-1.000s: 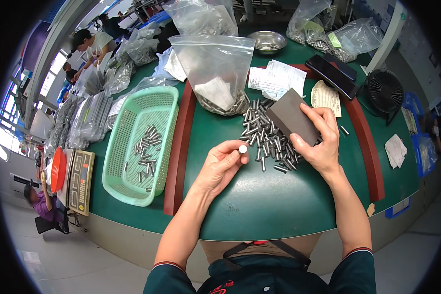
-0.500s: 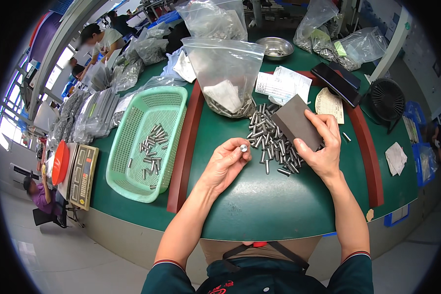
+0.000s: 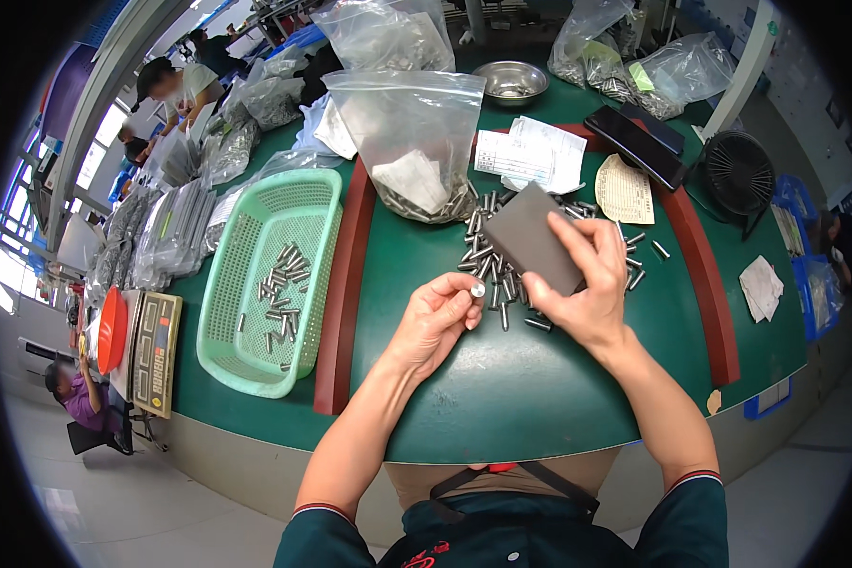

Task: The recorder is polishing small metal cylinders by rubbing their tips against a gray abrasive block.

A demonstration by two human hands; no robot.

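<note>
A person sits at a green table, both bare forearms reaching in from below. The left hand pinches one small metal pin between thumb and fingertips, its round end facing up, just beside a loose pile of metal pins on the tabletop. The right hand grips a flat dark grey block, fingers wrapped around its right edge, tilted above the pile. Behind the pile stands a clear plastic bag with more pins at its bottom. To the left, past a red-brown raised strip, lies a light green plastic basket holding a scatter of pins. A small black fan stands at the right.
</note>
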